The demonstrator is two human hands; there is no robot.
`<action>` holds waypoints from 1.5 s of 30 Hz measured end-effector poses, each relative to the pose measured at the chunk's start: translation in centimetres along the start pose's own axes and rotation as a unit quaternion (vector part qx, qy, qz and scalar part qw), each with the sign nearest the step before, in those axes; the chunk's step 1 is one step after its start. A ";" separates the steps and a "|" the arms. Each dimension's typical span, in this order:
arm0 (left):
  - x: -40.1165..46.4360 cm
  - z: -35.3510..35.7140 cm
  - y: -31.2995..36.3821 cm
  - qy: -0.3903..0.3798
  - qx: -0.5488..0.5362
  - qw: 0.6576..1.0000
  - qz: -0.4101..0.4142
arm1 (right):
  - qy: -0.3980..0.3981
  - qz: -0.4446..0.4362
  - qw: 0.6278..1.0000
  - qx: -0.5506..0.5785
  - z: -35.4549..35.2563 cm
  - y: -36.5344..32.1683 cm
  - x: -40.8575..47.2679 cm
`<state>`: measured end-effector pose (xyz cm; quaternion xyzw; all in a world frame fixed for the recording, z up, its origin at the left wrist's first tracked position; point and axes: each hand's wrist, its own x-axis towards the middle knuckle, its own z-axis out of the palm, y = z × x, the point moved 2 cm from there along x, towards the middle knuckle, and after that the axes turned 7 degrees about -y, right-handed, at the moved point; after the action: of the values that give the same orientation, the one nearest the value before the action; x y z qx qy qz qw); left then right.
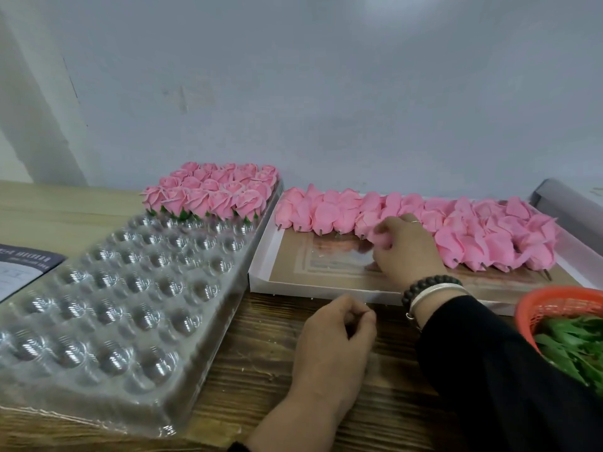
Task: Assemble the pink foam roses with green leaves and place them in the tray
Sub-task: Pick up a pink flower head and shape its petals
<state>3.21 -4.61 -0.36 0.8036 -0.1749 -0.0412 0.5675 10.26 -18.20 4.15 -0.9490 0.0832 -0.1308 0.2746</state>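
In cardboard box (326, 272): right hand (404, 249) pinches one pink rose (380, 234); left hand (332, 340) curled, holds nothing.

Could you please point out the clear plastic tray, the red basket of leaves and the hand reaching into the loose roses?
clear plastic tray (169, 415): head view, near rim.
red basket (535, 300): head view, left rim.
right hand (404, 246): head view, back of hand.

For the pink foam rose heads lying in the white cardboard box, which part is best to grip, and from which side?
Judging by their pose, grip a pink foam rose head at its narrow base, coming from the near side. The heads lie on their sides, stub ends pointing toward the person; the right hand reaches in this way.
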 end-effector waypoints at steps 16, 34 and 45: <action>-2.5 2.9 3.2 -0.205 -0.563 0.799 -0.050 | -0.023 -0.062 0.828 0.557 -1.9 -1.2 -14.0; -0.8 1.1 2.5 -0.063 -0.590 0.799 -0.103 | -0.055 -0.081 0.911 0.402 0.2 -1.0 -13.7; -0.9 1.3 2.4 -0.087 -0.565 0.811 -0.122 | -0.061 -0.029 0.932 0.357 0.2 -0.5 -13.2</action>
<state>1.50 -6.23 1.25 0.3493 -0.0696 -0.2713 0.8942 -2.18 -14.63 1.59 -0.7966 -0.0134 -0.1016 0.5958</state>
